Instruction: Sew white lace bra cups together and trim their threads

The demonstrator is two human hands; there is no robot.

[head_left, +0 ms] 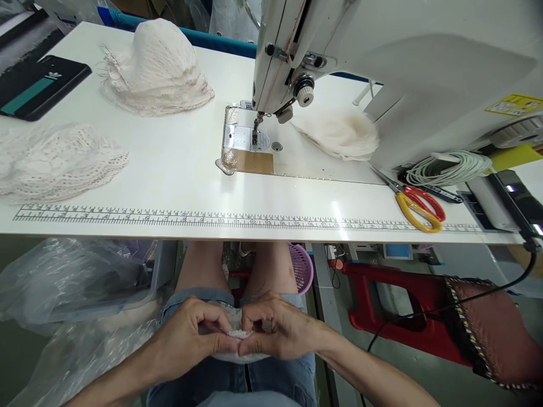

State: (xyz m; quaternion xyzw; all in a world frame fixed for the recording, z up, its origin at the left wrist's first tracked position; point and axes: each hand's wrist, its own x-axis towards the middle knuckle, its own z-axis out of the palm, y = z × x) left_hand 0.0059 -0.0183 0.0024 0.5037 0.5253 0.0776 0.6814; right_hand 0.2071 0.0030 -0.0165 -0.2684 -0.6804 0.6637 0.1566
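Over my lap, both hands pinch one piece of white fabric between thumbs and fingertips. My left hand grips its left side, and my right hand grips its right side close by. The fingers hide much of the fabric, and part of it spreads below over the denim shorts. On the table above stands a sewing machine, its presser foot over the metal plate. Nothing lies under the foot that I can make out.
White lace cup-shaped pieces are stacked at the back left, with another lace pile nearer. Cream pieces lie beneath the machine arm. Scissors, a cord coil and a phone rest on the table. A red stool stands right.
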